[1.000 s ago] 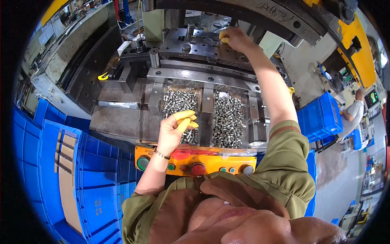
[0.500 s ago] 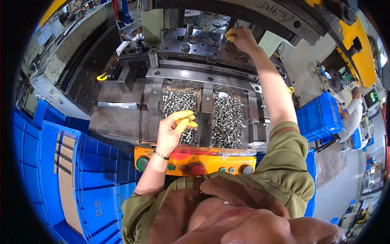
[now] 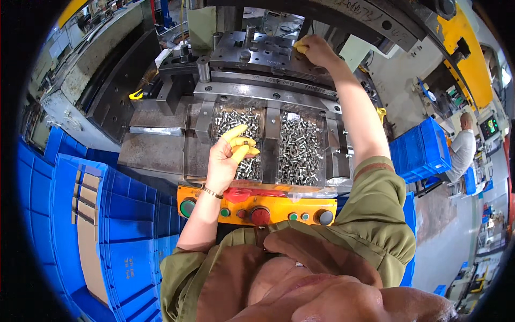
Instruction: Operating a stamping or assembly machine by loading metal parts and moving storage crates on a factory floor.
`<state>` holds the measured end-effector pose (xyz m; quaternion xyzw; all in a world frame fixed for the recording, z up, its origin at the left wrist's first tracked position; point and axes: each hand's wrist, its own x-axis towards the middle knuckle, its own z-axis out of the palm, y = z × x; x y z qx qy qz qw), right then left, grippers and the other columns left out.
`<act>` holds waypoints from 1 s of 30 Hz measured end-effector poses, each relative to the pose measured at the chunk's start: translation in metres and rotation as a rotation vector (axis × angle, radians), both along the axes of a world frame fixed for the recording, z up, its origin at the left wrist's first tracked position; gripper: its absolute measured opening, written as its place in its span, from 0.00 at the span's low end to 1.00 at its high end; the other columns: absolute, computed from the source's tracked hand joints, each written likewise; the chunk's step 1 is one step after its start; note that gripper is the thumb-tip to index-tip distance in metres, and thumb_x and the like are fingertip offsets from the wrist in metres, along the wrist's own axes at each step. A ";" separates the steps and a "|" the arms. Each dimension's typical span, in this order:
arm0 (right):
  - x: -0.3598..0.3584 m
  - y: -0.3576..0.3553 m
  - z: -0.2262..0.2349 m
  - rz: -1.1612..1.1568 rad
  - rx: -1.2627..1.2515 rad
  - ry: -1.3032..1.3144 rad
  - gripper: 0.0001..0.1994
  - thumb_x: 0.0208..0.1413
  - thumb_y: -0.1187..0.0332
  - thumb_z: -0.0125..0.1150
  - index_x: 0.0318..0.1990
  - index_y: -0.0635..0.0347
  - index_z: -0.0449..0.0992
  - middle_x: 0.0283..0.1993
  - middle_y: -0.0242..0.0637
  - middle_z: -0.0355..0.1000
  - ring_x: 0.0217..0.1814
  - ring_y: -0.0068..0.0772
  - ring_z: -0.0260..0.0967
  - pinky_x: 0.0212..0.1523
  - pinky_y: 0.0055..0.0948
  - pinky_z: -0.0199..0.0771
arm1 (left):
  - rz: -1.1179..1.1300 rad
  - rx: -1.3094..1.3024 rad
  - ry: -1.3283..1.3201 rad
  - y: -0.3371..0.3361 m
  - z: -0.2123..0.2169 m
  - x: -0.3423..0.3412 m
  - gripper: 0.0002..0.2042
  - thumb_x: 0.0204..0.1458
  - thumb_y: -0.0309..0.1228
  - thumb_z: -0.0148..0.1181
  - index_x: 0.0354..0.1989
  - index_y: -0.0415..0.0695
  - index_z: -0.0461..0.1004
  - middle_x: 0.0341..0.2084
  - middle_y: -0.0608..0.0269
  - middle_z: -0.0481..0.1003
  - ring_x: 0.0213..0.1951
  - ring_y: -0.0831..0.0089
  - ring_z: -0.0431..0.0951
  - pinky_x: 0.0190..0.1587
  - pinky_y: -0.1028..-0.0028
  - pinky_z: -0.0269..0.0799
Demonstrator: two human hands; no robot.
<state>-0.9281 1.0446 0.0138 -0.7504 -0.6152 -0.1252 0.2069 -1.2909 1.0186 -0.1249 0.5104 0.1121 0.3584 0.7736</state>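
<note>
Beneath the left hand, its fingers half-curled, lie loose metal bolts, likely light, stiff and slippery, best taken by the shank. Whether it pinches 1, I cannot tell; nor for the right hand, bunched farther ahead at the die plate.

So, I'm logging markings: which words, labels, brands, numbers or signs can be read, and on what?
Wording isn't copied here; locations only.
Steel die bar: dark handwriting, partly blurred.
Overhead press beam: handwriting, unclear.
Blue plastic crate: small characters, blurred.
Control screen: green characters, too small.
Other marks: too small.
</note>
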 end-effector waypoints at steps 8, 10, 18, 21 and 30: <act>-0.128 -0.062 0.002 0.407 -0.078 0.426 0.09 0.53 0.74 0.60 0.42 0.63 0.78 0.41 0.38 0.75 0.36 0.35 0.72 0.38 0.28 0.72 | 0.036 -0.011 0.050 0.001 -0.002 -0.002 0.30 0.53 0.14 0.51 0.66 0.40 0.53 0.39 0.51 0.76 0.36 0.67 0.79 0.41 0.74 0.78; -0.164 -0.074 -0.007 0.703 -0.245 0.226 0.08 0.51 0.75 0.62 0.40 0.64 0.78 0.37 0.37 0.74 0.33 0.33 0.70 0.36 0.28 0.71 | 0.009 -0.046 -0.069 0.000 -0.001 -0.002 0.31 0.52 0.13 0.51 0.66 0.40 0.52 0.40 0.50 0.76 0.36 0.67 0.80 0.42 0.74 0.78; -0.215 -0.084 -0.012 0.757 -0.316 0.160 0.07 0.49 0.76 0.64 0.37 0.64 0.78 0.35 0.35 0.73 0.32 0.30 0.69 0.35 0.27 0.70 | 0.063 -0.009 -0.096 -0.006 0.013 -0.018 0.33 0.52 0.13 0.53 0.67 0.41 0.50 0.42 0.47 0.75 0.37 0.65 0.80 0.41 0.75 0.76; -0.204 -0.079 -0.006 0.737 -0.203 0.185 0.06 0.49 0.76 0.64 0.36 0.63 0.78 0.34 0.34 0.74 0.31 0.28 0.70 0.33 0.26 0.70 | 0.160 0.147 -0.048 -0.003 0.015 -0.027 0.31 0.51 0.14 0.54 0.65 0.41 0.53 0.42 0.50 0.76 0.39 0.68 0.79 0.43 0.76 0.75; -0.076 0.009 0.026 0.098 0.273 0.383 0.07 0.50 0.72 0.62 0.37 0.58 0.79 0.36 0.33 0.78 0.33 0.33 0.73 0.37 0.31 0.73 | 0.883 1.029 1.125 0.052 -0.009 -0.100 0.19 0.48 0.31 0.62 0.50 0.41 0.72 0.39 0.53 0.77 0.35 0.53 0.76 0.42 0.62 0.72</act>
